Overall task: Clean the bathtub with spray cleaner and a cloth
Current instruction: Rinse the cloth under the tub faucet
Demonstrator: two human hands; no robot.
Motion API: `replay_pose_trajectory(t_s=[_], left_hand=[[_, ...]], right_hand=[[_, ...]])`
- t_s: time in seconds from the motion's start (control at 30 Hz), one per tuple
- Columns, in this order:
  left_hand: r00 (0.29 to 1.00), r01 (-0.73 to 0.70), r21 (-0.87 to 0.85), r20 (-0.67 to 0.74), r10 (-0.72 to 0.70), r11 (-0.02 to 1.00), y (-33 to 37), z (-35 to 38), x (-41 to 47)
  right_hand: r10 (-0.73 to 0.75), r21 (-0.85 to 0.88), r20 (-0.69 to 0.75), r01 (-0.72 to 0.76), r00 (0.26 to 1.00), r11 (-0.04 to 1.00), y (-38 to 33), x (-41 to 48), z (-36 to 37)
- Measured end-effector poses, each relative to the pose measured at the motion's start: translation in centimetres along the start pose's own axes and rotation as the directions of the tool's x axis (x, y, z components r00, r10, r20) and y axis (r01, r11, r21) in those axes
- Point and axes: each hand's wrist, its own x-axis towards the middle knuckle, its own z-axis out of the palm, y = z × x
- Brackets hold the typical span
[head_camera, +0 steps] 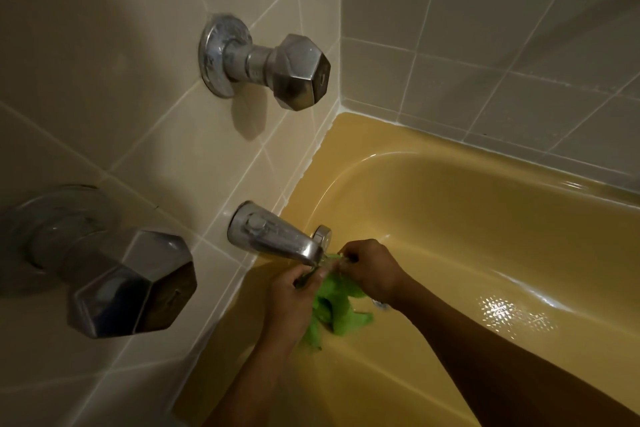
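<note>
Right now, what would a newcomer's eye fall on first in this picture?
The bright green cloth stands out, gripped by the left hand and right hand just under the chrome spout at the end of the yellow bathtub. Two large chrome knobs jut from the tiled wall: the upper knob and, at left, the lower knob.

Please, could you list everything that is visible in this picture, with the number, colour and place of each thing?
bathtub: one, yellow, lower right, below the tiles.
wall tiles: many, beige to grey, on the left and back walls.
upper knob: one, chrome, high on the left wall.
lower knob: one, chrome, left wall, nearest the camera.
spout: one, chrome, low on the left wall, over the tub.
overflow plate: one, chrome, behind the spout.
cloth: one, green, bunched under the spout's mouth.
left hand: one, grips the cloth.
right hand: one, grips the cloth's top.
</note>
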Motion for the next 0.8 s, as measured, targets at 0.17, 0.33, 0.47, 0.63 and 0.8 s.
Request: replay_pose_trajectory(t_s=[0.17,0.33,0.47,0.63,0.8], left_hand=[[0.998,-0.026,0.037,-0.062,0.028,0.999,-0.9,-0.7,0.9],[0.994,-0.100,0.107,-0.031,0.104,0.989,-0.8,-0.8,0.7],[0.995,-0.087,0.082,0.057,0.082,0.993,-0.1,-0.2,0.9],[0.987,-0.109,0.060,0.126,0.101,0.992,0.2,0.6,1.5],[0.991,-0.099,0.066,0.095,0.093,0.993,0.6,1.3,1.1]], right_hand=[[-0.066,-0.054,0.042,0.068,0.997,0.996,-1.0,0.9,0.9],[-0.076,-0.028,0.077,0.078,0.994,0.997,-1.0,0.8,0.9],[-0.089,-0.044,0.110,0.095,0.990,0.995,-0.3,0.2,0.2],[-0.056,0.044,0.051,0.054,0.997,0.998,0.7,-0.2,-0.8],[-0.063,-0.049,0.070,0.066,0.996,0.997,2.2,-0.9,-1.2]])
